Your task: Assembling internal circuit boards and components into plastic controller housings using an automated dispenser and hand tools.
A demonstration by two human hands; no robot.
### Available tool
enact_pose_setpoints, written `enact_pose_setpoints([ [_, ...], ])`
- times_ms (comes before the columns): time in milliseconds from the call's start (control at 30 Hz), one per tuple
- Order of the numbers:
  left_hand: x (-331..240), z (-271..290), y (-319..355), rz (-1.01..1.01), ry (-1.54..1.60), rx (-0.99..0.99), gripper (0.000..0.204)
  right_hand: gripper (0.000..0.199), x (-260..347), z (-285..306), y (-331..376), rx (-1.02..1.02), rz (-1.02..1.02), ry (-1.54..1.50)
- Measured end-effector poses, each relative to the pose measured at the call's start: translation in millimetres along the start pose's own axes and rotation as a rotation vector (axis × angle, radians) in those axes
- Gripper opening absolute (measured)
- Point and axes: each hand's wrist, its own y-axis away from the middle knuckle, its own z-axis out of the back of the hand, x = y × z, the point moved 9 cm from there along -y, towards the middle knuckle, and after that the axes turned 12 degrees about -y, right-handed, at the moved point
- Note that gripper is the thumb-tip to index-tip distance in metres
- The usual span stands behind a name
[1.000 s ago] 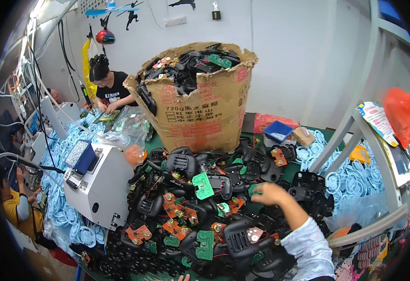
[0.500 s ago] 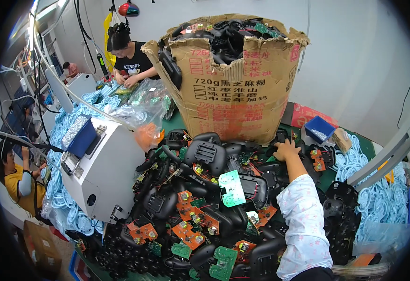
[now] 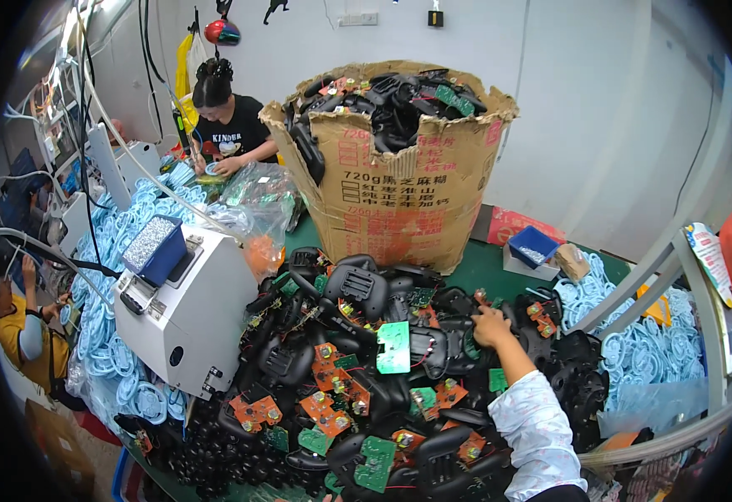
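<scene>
My right hand [image 3: 491,326], in a pale patterned sleeve, lies over the right far side of a heap of black game controller shells [image 3: 357,287]. Its fingers look spread over the parts; their tips partly hide among the shells, and I see no single piece gripped. Orange circuit boards [image 3: 326,368] and green circuit boards [image 3: 393,347] with thin wires are scattered through the heap. Close to my hand lies a shell with an orange board [image 3: 541,319]. At the lower edge a sliver of skin, perhaps my left hand [image 3: 331,498], shows; its fingers are cut off.
A tall torn cardboard box [image 3: 408,201] full of controller parts stands behind the heap. Left is a grey machine [image 3: 177,322] with a blue bin [image 3: 155,248]. Light-blue cables [image 3: 123,335] lie beyond it. A metal frame [image 3: 692,293] stands right. Two other people work at left.
My right hand has drawn back toward me from beside the box, and black parts there have shifted nearer, baring green tabletop. The view has tilted up. Skin now shows at the lower edge.
</scene>
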Motion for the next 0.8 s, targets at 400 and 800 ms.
enact_pose_setpoints([
  [400, 1.5, 23.4, -14.1, 0.032, -0.029, 0.02, 0.077, 0.046, 65.0, -29.0, 92.7, -0.007, 0.448, -0.115],
  [800, 20.0, 20.3, -45.1, 0.112, 0.052, 0.099, 0.067, 0.094, -164.6, 32.2, 2.5, -0.326, -0.139, -0.786],
])
